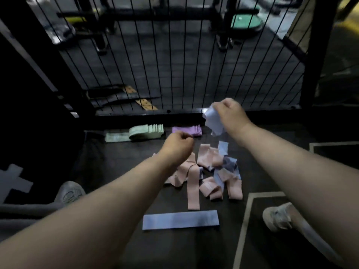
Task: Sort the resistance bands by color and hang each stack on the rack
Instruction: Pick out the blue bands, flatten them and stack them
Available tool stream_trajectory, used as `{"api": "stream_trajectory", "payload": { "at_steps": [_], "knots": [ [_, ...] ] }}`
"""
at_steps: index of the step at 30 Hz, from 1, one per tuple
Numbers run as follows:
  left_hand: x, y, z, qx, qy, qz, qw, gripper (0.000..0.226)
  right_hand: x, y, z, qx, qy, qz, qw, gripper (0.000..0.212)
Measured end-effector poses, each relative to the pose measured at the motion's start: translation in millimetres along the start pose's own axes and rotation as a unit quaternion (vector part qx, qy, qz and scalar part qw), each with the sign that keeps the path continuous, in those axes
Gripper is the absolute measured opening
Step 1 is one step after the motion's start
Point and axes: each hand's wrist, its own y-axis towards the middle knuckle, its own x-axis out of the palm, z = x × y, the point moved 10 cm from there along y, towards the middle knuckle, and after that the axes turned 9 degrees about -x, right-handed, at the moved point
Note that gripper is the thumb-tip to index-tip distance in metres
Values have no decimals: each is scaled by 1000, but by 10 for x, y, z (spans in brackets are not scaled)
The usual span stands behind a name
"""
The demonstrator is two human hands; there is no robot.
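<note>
I see the right hand (231,113) gripping a crumpled blue band (213,121), lifted above the floor (120,162). The left hand (177,144) has curled fingers over the mixed pile of pink and blue bands (209,171); I cannot tell if it holds something. One blue band (180,219) lies flat near me. A green stack (147,131) and a purple stack (187,131) lie beside the wire fence (174,65).
</note>
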Motion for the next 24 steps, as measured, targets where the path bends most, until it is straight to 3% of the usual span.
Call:
{"api": "stream_trajectory", "payload": {
  "at_steps": [2,5,7,9,12,16,18,21,24],
  "knots": [
    [-268,-123,323,31,39,23,998,27,7,-98,-543,-55,-26,-72,996,21],
    [-661,-467,810,108,85,36,990,80,11,-416,-1315,-122,-27,-202,972,20],
    [-845,-819,1131,190,154,46,969,94,-16,-705,-1770,-177,-64,-271,944,21],
    [-877,-1118,1293,257,174,-2,951,72,-78,-963,-2127,-253,-157,-291,909,21],
    [-812,-1394,1164,241,87,-94,962,38,-232,-1180,-2390,-337,-265,-219,876,19],
    [-777,-1431,795,213,-24,-128,968,28,-512,-1235,-2156,-303,-227,-78,922,16],
    [-832,-1387,725,210,-67,-76,973,25,-564,-1262,-1938,-259,-195,-47,945,17],
    [-912,-1397,757,223,-118,-5,968,19,-449,-1317,-1701,-225,-205,-83,949,35],
    [-895,-1442,839,243,-148,-20,958,19,-136,-1443,-1526,-182,-188,-254,931,80]
  ]
}}
